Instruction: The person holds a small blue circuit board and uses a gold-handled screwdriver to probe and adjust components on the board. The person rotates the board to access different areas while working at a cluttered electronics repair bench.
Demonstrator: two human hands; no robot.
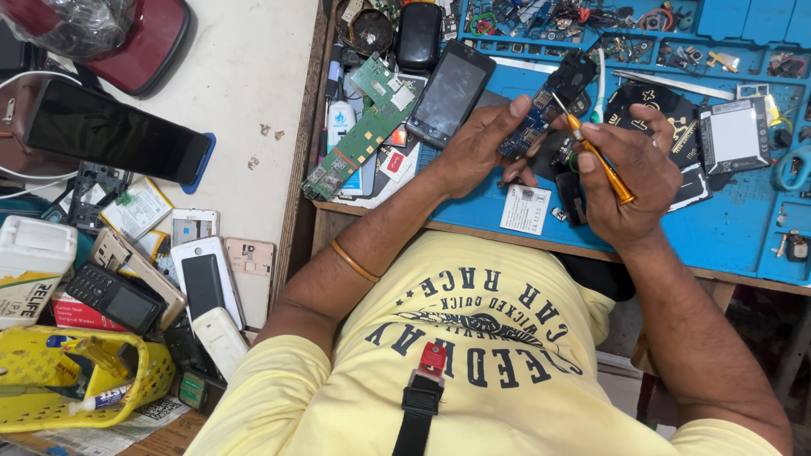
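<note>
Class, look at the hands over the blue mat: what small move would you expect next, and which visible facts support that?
Probably a twist of the orange screwdriver: the right hand points its tip at the small circuit board that the left hand holds steady above the blue mat.

The left hand (477, 148) grips a small blue circuit board (534, 122), thumb and fingers wrapped around its lower end, holding it tilted above the blue work mat (726, 228). The right hand (629, 181) pinches an orange-handled screwdriver (601, 160), its metal tip touching the board's upper part. A gold bangle (355, 261) sits on the left forearm. Just left of the left hand lie a black touchscreen phone (449, 93) and a long green circuit board (359, 135). A white label card (525, 209) lies on the mat below the hands. A flat battery (733, 133) rests to the right. On the side table, 1 large dark phone (118, 131) lies among several handsets.
</note>
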